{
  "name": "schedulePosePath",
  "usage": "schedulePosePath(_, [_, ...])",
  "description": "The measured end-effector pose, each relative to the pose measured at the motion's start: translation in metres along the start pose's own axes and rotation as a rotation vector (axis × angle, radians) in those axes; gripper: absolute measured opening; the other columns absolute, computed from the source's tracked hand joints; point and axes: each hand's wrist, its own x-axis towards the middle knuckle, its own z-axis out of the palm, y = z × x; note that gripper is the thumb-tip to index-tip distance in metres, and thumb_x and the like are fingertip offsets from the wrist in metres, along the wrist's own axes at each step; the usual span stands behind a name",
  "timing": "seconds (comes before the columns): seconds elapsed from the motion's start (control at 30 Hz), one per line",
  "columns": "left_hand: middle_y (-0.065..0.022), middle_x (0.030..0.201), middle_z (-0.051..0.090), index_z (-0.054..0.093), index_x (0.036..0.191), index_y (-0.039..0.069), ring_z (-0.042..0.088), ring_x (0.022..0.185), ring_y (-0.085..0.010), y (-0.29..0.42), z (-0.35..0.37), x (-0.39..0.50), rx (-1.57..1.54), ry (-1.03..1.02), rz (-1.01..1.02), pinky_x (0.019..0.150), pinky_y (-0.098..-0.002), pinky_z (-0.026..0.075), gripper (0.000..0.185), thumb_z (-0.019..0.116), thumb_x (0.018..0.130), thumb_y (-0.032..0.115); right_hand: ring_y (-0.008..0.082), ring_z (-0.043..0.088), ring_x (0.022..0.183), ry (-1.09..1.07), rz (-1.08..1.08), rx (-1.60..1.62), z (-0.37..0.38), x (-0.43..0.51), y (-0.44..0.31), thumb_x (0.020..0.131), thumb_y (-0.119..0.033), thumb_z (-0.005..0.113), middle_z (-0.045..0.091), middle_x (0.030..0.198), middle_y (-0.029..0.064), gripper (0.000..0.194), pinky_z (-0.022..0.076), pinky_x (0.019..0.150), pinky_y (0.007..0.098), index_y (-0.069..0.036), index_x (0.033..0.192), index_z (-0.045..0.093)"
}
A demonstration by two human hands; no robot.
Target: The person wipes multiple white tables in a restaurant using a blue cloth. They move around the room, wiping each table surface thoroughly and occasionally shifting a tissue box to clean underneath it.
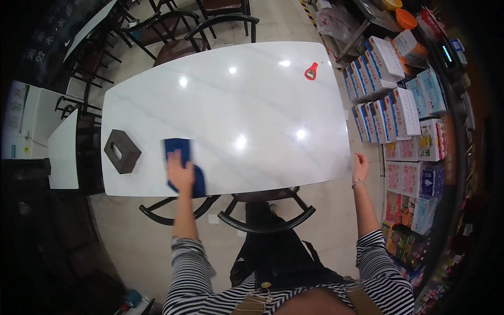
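Observation:
My left hand lies on a dark blue cloth, near the front left of a white marble-patterned table. The palm and fingers press down over the cloth, and both are a little blurred. Just past the table's right edge hangs my right hand, its fingers loosely curled with nothing visible in them. To the left of the cloth stands a dark grey tissue box with a white tissue in its opening. A red bottle opener rests near the far right corner.
A black-framed chair sits directly before me at the table's front edge, with another chair to its left. More chairs stand beyond the far side. Stacked cartons line the right side, with goods below them.

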Motion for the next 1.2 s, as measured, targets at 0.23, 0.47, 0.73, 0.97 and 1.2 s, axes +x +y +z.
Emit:
schedulePosePath(0.23, [-0.0106,0.149,0.046,0.049,0.142,0.022,0.044,0.135,-0.0297,0.044,0.118,0.184,0.291,0.008,-0.125,0.104,-0.0493,0.041,0.064,0.059,0.083,0.043,0.0233,0.065,0.096,-0.569,-0.185,-0.275,0.093,0.095,-0.125,0.087,-0.017,0.069,0.064,0.117,0.0181,0.063,0.0527,0.085,0.0346,-0.012,0.143,0.042])
schedulePosePath(0.47, [-0.008,0.144,0.051,0.058,0.133,0.022,0.045,0.135,-0.0273,0.293,0.107,0.064,-0.234,-0.362,0.676,0.109,-0.0482,0.035,0.059,0.068,0.075,0.032,0.0361,0.032,0.143,-0.514,-0.456,-0.818,0.22,0.199,-0.206,0.089,-0.046,0.061,0.028,0.157,0.0196,0.074,0.0342,0.112,0.0487,-0.026,0.153,0.03])
schedulePosePath(0.73, [-0.0101,0.149,0.045,0.047,0.143,0.019,0.041,0.137,-0.0304,0.242,0.113,0.136,-0.104,-0.239,0.313,0.111,-0.0513,0.031,0.068,0.066,0.081,0.036,0.0319,0.024,0.147,-0.449,-0.631,-0.871,0.22,0.167,-0.176,0.094,-0.047,0.053,0.021,0.16,0.016,0.068,0.0221,0.114,0.0608,-0.022,0.154,0.031])
schedulePosePath(0.97, [-0.007,0.153,0.04,0.044,0.146,0.024,0.038,0.141,-0.0269,0.27,0.083,0.096,-0.035,-0.703,0.646,0.113,-0.0477,0.033,0.079,0.073,0.074,0.035,0.0335,0.024,0.147,-0.425,-0.735,-0.951,0.216,0.157,-0.178,0.096,-0.044,0.052,0.023,0.159,0.02,0.069,0.0201,0.115,0.0599,-0.015,0.154,0.028])
schedulePosePath(1.2, [-0.0113,0.153,0.04,0.044,0.146,0.015,0.039,0.139,-0.0325,0.306,0.109,0.086,-0.067,-0.529,0.457,0.11,-0.0494,0.034,0.078,0.07,0.076,0.038,0.0368,0.03,0.142,-0.462,-0.896,-0.814,0.203,0.173,-0.173,0.093,-0.046,0.056,0.03,0.155,0.0225,0.068,0.0209,0.114,0.0595,-0.015,0.15,0.036])
